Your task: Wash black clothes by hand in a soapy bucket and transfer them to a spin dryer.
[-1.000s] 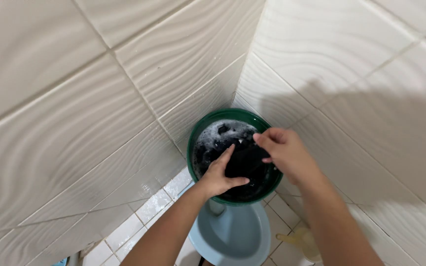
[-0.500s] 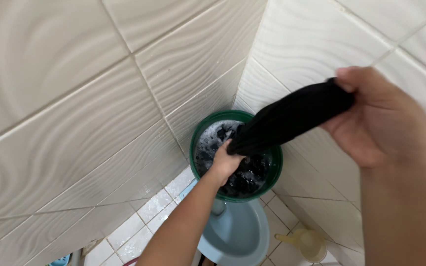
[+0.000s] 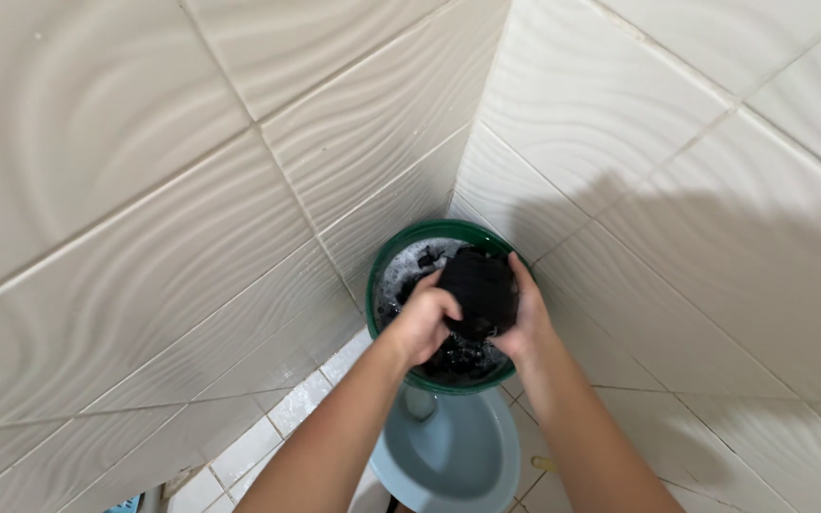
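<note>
Centrally, just below the middle of the frame, we log a green basin [image 3: 379, 275] holding suds and dark laundry. Over it we note a black cloth [image 3: 478, 288], bunched between both hands. Left hand [image 3: 422, 323]: fingers curled, gripping the cloth's left side. Right hand [image 3: 525, 321]: wrapped around its right side, also gripping. Below the basin, at bottom centre, we list a pale blue bowl [image 3: 458, 456]. Cream wavy wall tiles [image 3: 144, 190] fill both sides, meeting in a corner above the basin.

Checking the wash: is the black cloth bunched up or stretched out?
Bunched up. The black cloth sits as a compact wad between the left hand and right hand, over the green basin of suds.
</note>
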